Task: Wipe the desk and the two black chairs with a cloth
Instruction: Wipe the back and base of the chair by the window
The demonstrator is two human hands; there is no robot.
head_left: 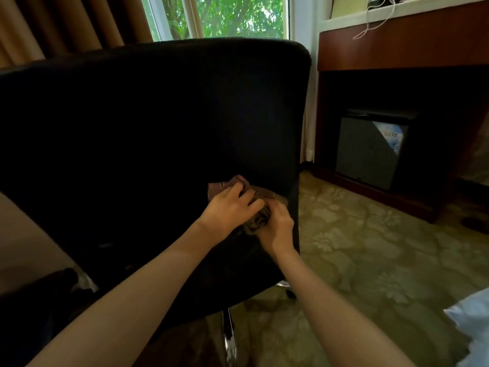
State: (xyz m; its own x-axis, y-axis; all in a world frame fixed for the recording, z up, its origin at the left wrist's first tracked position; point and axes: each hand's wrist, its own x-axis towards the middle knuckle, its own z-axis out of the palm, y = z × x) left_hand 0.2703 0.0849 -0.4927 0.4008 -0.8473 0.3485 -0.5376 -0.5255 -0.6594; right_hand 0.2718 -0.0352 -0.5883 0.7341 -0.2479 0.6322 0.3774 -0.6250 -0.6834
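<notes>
Wiping step, back of the black chair [158,115]. Both hands grip the cloth [256,223]. The left hand [232,205] curls over its upper part, and the right hand [277,226] clenches the lower wad. The cloth is pressed to the backrest under the hands, near the chair's right edge.

Judgement: flatten the wad first. Then stroke left and upward from the hands in overlapping passes with even pressure. The chair may turn under the push, so brace it with one hand.

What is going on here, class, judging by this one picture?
A person is wiping a black chair with a brownish cloth, held against the backrest low on its right side. Both hands are on the cloth: the left hand curls over its top, and the right hand grips the bunched lower part.
</notes>
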